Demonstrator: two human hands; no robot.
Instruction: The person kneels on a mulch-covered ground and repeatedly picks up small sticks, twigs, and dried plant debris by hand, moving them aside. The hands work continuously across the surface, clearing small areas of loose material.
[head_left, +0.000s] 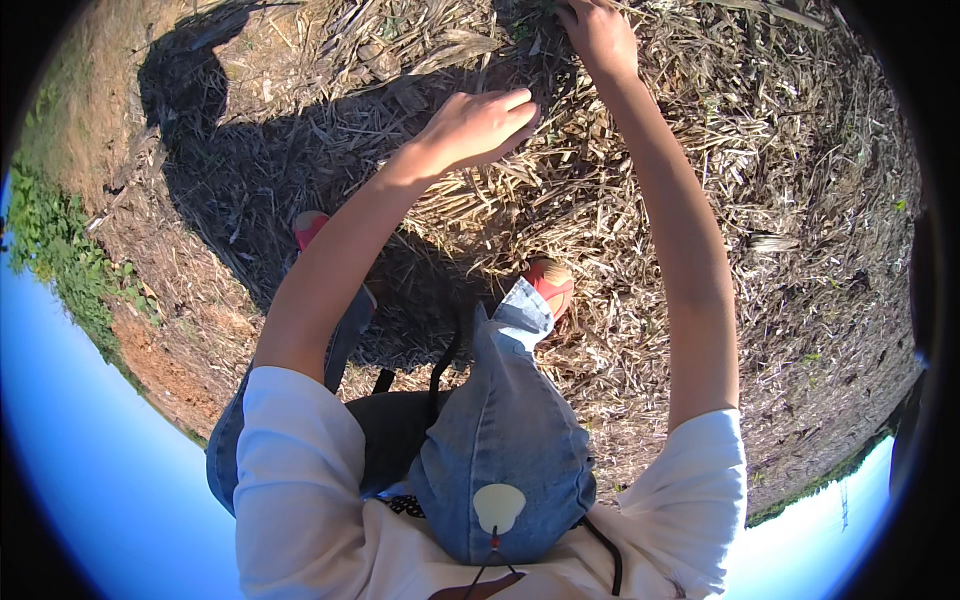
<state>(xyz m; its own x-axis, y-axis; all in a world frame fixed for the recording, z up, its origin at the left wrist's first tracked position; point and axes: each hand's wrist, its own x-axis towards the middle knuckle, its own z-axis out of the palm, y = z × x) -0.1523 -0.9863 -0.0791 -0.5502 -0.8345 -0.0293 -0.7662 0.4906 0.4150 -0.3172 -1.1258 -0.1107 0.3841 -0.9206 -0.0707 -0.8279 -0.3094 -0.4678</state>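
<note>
My left hand (484, 129) hovers over dry straw and chopped stalks (585, 169), its fingers bent and close together. Its palm faces away, and nothing shows in it. Farther out, at the top edge of the view, my right hand (602, 41) reaches down to the straw. Its fingertips run into dark shadow and the frame's edge, so what they touch is hidden. A few small green leaves (523, 30) stand in the shade left of that hand. Broad dry husks (457, 46) lie flat beyond my left hand.
My bent denim knee (517, 442) and two red shoes (551, 285) (309, 225) are below my arms. A black strap (448, 360) hangs between my legs. A pale pendant (499, 508) dangles at my chest. Green plants (67, 255) grow beyond bare reddish soil (165, 367) at the left.
</note>
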